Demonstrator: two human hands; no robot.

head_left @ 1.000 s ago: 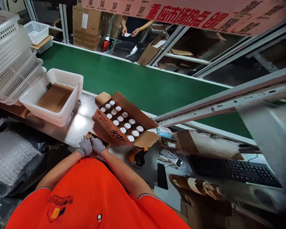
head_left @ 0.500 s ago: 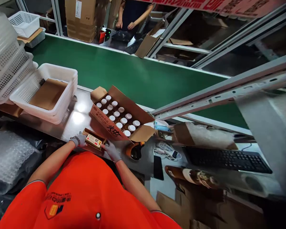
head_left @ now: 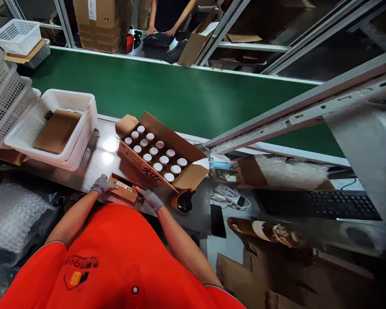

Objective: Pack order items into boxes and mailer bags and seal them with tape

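Observation:
A small open cardboard box [head_left: 124, 192] lies on the steel table's near edge, with a labelled bottle [head_left: 125, 186] lying in it. My left hand [head_left: 100, 185], gloved in grey, holds the box's left end. My right hand [head_left: 149, 196], also gloved, grips its right end. Just behind stands a larger open carton [head_left: 141, 164] holding several brown bottles with white caps [head_left: 158, 155].
Stacked white plastic baskets [head_left: 80, 141] with a cardboard sheet stand at the left. A green conveyor belt [head_left: 167, 94] runs behind. An orange tape dispenser [head_left: 183, 201], a keyboard [head_left: 318, 204] and bubble wrap [head_left: 13, 214] lie nearby. Another person's hands [head_left: 161, 31] work beyond the belt.
My two hands, together at the small box's front a second ago, have spread to its two ends. The bottle inside came into view. The view tilted slightly downward.

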